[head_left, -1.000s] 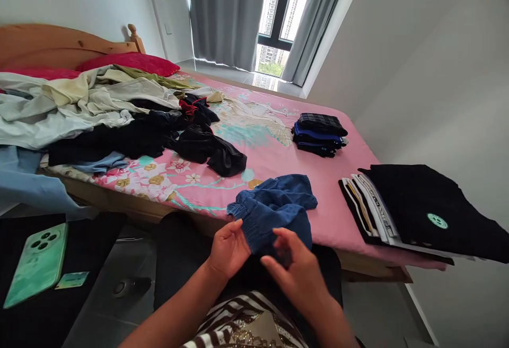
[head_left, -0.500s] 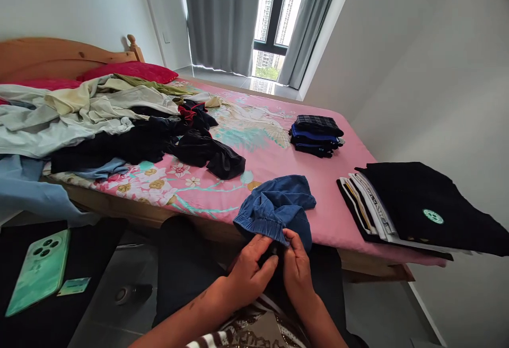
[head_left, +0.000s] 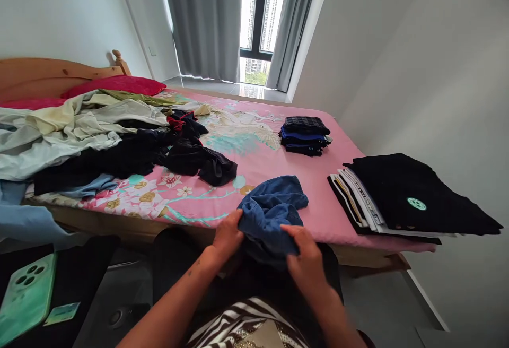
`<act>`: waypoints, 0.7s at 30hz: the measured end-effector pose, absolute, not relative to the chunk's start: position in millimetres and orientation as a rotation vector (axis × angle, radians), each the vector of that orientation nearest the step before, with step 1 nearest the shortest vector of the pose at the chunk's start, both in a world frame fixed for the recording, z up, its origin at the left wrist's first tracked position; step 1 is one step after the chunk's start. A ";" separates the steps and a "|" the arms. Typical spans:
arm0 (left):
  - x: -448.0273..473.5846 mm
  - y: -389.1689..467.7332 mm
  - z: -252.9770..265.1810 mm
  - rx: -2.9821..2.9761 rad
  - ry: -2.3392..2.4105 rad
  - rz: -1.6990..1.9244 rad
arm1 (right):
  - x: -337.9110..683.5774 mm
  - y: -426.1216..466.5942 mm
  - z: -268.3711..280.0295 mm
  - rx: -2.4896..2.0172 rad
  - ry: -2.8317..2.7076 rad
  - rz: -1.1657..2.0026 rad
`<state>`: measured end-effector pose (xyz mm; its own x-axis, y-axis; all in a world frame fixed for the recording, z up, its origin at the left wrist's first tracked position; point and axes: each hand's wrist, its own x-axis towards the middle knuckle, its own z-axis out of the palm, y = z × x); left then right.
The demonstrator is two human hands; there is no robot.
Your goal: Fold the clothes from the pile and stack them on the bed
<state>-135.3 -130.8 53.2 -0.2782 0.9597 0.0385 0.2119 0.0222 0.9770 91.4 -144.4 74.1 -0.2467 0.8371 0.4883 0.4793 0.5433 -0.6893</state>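
Note:
A crumpled blue denim garment (head_left: pixel 270 212) lies over the near edge of the bed, its lower part hanging above my lap. Its gathered elastic waistband is now folded out of sight, and I cannot tell whether it is trousers or shorts. My left hand (head_left: pixel 228 234) grips the left side of the cloth, fingers partly hidden by it. On the right side, my right hand (head_left: pixel 304 252) pinches the fabric between thumb and fingers, slightly blurred.
A heap of unfolded clothes (head_left: pixel 91 125) covers the bed's left side. Folded piles sit to the right: a small dark stack (head_left: pixel 305 136) and black and white shirts (head_left: pixel 413 194) near the edge. A green phone (head_left: pixel 29 289) and a card (head_left: pixel 61 313) lie at lower left.
My hands have moved apart from the waistband to opposite sides of the denim garment. The waistband has turned out of view, and the camera view has shifted slightly.

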 end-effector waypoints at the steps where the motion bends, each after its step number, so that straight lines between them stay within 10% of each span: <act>1: -143.7 -124.8 65.4 1.288 1.604 1.332 | 103.8 -132.0 82.6 -1.120 -1.904 0.404; 21: -194.8 -97.6 333.3 1.853 1.721 1.088 | 139.7 -56.7 324.0 -1.074 -1.998 -0.199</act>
<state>-194.8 -97.6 333.3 -0.0533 0.9599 0.2752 0.6604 -0.1728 0.7307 139.7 -56.7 324.0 -0.2819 0.6157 0.7358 0.7486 0.6208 -0.2328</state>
